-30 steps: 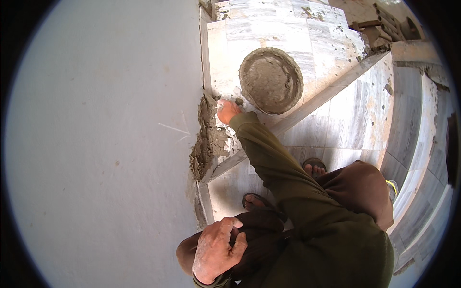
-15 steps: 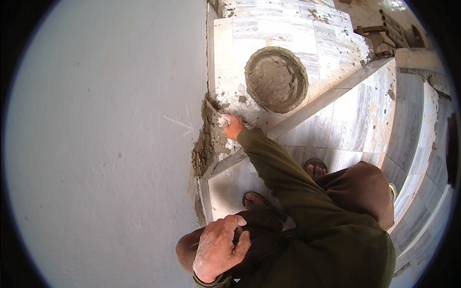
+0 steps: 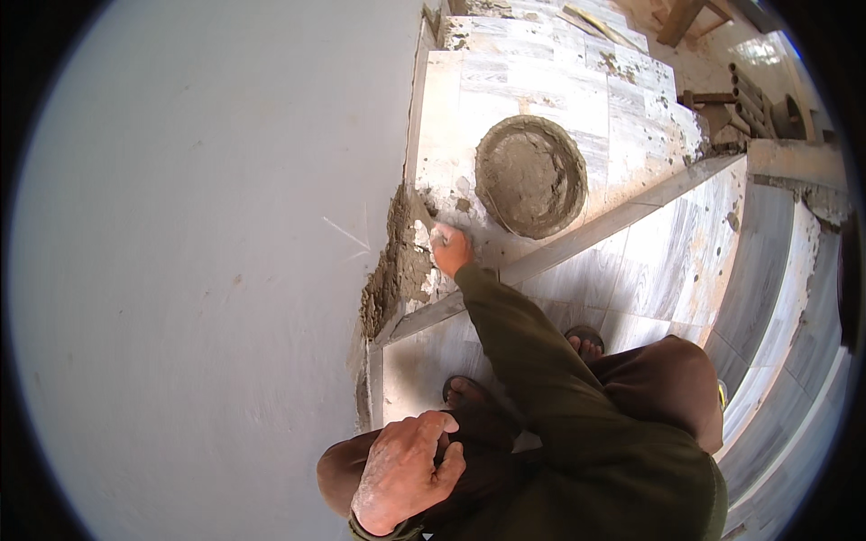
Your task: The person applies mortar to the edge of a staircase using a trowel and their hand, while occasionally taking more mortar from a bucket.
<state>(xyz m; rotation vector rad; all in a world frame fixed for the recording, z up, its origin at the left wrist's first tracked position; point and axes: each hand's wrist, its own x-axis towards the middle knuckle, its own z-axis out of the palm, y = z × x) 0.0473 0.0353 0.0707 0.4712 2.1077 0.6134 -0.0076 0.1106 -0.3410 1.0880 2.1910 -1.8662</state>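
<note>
My right hand (image 3: 452,250) is closed low over the tiled step beside the wall. It grips what looks like a trowel (image 3: 421,213), its small blade smeared with mortar and its handle hidden in my fist. The blade meets a rough strip of wet grey mortar (image 3: 394,263) along the wall's foot. My left hand (image 3: 406,471), dusted with white, hangs over my left knee with nothing in it, thumb apart from the loosely bent fingers. A round pan of mortar (image 3: 530,176) sits on the tiles beyond my right hand.
A pale wall (image 3: 207,270) fills the left side. A raised step edge (image 3: 622,216) runs diagonally across the tiles in front of my sandalled feet. More tiled steps (image 3: 767,270) curve down at the right. Pipe-like pieces (image 3: 750,101) lie at the far right.
The view has shifted, so the pan and step edge appear lower. My right hand has moved slightly along the mortar strip with the trowel. My left hand stays over the knee.
</note>
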